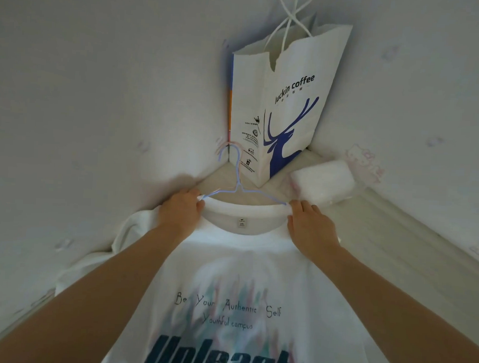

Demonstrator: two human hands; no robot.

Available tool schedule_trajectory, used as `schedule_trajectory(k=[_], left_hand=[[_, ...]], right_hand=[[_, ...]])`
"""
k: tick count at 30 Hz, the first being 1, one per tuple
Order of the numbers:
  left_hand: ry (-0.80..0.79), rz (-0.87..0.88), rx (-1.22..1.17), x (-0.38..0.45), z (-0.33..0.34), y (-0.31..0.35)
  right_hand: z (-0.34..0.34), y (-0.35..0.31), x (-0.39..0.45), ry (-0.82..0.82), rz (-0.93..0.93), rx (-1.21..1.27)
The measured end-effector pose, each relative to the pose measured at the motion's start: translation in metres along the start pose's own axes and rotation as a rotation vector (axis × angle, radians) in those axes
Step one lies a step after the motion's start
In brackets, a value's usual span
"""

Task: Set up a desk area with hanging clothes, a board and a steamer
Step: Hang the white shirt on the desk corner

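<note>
Pale bench (373, 236) set into a wall corner. White T-shirt (228, 277) spread flat over its near part, print facing up. Paper bag (279, 122) stands upright at the far corner. Folded white bundle (323, 182) lies just beside the bag, against the right wall.

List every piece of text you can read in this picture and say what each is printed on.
"luckin coffee": paper bag, front.
Small print on the bag's side panel: too small to read.
"Be Your Authentic Self": T-shirt.
"Youthful campus": T-shirt.
"Unleash": T-shirt, large letters cut by the bottom edge.
"2XL": neck label; the line above it is too small to read.
</note>
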State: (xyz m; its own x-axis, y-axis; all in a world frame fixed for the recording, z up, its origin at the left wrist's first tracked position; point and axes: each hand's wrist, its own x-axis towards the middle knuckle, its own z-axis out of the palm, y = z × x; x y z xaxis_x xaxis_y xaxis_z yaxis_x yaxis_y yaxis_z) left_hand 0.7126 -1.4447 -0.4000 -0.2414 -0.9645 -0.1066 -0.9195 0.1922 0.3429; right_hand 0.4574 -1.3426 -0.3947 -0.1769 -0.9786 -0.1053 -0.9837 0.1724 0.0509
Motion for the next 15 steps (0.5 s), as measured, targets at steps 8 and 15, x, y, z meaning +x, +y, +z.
schedule_trajectory(k=[8,15], left_hand=[[0.039,0.015,-0.065,-0.031,-0.035,0.005],[0.079,0.066,0.024,-0.084,-0.08,0.034]], right_hand=[[-0.033,-0.005,-0.034,-0.03,0.017,0.024],[-0.084,-0.015,-0.083,0.012,-0.049,-0.014]])
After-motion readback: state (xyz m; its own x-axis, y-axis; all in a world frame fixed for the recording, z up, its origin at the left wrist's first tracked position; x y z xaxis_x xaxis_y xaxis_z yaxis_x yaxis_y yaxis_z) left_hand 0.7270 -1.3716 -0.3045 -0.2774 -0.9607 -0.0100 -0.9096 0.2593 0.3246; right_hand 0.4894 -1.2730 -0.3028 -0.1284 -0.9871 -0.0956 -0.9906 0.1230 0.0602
